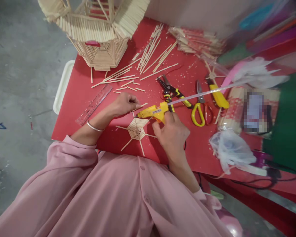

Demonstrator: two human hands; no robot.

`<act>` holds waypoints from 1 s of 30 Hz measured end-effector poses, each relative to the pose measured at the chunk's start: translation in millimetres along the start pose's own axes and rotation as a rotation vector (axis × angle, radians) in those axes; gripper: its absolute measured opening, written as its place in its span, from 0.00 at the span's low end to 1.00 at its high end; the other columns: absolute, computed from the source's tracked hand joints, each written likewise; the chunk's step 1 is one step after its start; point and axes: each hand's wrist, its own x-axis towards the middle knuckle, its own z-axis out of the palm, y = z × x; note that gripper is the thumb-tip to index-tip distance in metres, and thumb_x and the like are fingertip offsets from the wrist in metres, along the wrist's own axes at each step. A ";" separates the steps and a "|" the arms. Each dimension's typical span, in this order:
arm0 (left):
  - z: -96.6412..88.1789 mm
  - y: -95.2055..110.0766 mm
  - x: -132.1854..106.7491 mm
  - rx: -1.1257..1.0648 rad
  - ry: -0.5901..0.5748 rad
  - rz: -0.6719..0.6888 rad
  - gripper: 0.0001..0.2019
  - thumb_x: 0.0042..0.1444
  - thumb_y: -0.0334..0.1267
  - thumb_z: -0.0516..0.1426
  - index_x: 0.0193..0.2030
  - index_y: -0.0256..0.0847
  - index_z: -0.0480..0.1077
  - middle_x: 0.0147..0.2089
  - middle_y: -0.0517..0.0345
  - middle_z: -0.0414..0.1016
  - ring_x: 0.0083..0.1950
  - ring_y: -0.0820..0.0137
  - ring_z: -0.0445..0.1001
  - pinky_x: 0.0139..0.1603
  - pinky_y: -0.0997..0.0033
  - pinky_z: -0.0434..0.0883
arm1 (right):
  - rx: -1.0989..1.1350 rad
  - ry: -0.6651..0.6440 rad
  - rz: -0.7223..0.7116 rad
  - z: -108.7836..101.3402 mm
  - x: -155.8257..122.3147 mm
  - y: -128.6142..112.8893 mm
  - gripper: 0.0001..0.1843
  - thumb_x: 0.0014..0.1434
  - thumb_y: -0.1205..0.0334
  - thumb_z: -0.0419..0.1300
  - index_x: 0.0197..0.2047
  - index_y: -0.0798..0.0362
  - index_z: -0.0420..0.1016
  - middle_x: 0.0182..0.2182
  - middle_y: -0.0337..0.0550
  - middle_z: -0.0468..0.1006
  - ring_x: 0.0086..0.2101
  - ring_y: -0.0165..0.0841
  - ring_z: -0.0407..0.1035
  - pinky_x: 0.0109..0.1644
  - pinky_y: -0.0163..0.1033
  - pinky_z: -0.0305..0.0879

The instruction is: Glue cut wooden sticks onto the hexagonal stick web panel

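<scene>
My right hand (171,131) is wrapped round the handle of a yellow hot glue gun (153,112), with a long clear glue stick (199,94) coming out of its back. The nozzle points left, close to a short wooden stick (143,105) pinched in the fingers of my left hand (125,104). Just below the nozzle, a web-shaped piece of wooden sticks (138,129) lies flat on the red table (108,138), its spokes reaching outward. I cannot tell whether the nozzle touches the stick.
A stick-built pavilion model (101,52) stands at the back left. Loose sticks (150,52), a clear ruler (95,103), pliers (172,90), scissors (199,108) and a yellow cutter (218,93) lie around. At right are a plastic bag (233,148), bundled sticks (232,108) and a cable (251,184).
</scene>
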 end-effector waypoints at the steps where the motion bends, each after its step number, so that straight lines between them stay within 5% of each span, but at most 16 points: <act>1: -0.1 0.1 -0.1 -0.001 -0.002 0.001 0.07 0.54 0.29 0.62 0.25 0.35 0.71 0.19 0.66 0.63 0.22 0.80 0.58 0.25 0.76 0.56 | 0.001 0.002 0.000 0.2 -0.1 0.0 0.18 0.63 0.53 0.54 0.49 0.56 0.74 0.38 0.47 0.75 0.29 0.32 0.59 0.31 0.40 0.38; 30: -3.1 0.5 -2.3 0.010 -0.044 -0.008 0.08 0.55 0.33 0.63 0.27 0.35 0.72 0.18 0.66 0.63 0.21 0.79 0.57 0.25 0.75 0.54 | 0.021 -0.012 0.057 -1.8 -7.9 12.3 0.19 0.61 0.54 0.55 0.50 0.56 0.74 0.39 0.49 0.75 0.31 0.34 0.61 0.31 0.40 0.38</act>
